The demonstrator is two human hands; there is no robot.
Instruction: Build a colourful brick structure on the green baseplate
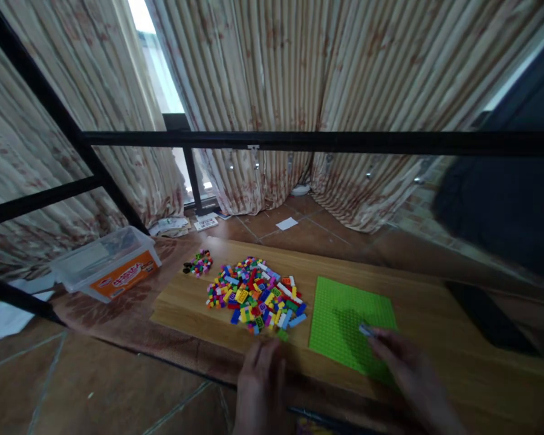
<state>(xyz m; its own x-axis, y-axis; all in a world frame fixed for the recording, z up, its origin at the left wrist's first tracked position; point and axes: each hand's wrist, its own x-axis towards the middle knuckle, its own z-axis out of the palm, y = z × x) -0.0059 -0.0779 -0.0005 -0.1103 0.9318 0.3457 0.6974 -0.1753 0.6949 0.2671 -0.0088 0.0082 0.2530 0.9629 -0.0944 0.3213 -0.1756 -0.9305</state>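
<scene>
My right hand (392,350) pinches a small light blue-grey toy brick (367,329) between thumb and fingers, just above the bright green studded baseplate (340,302). A shadow falls on the plate below it. At the front edge of the wooden board, my left hand (260,374) has its fingers bent downward; blur and its own back hide the fingertips. Ahead of that hand lies a loose green brick (282,334), beside a large pile of multicoloured toy bricks (258,296). A smaller heap of tiny pieces (199,263) sits farther left.
A clear plastic box (106,263) with an orange label stands left of the wooden board (185,302). On the board's right lies a dark flat object (489,317). A black metal rail (299,142) crosses in front of the curtains (272,72). Dark fabric (508,181) fills the right side.
</scene>
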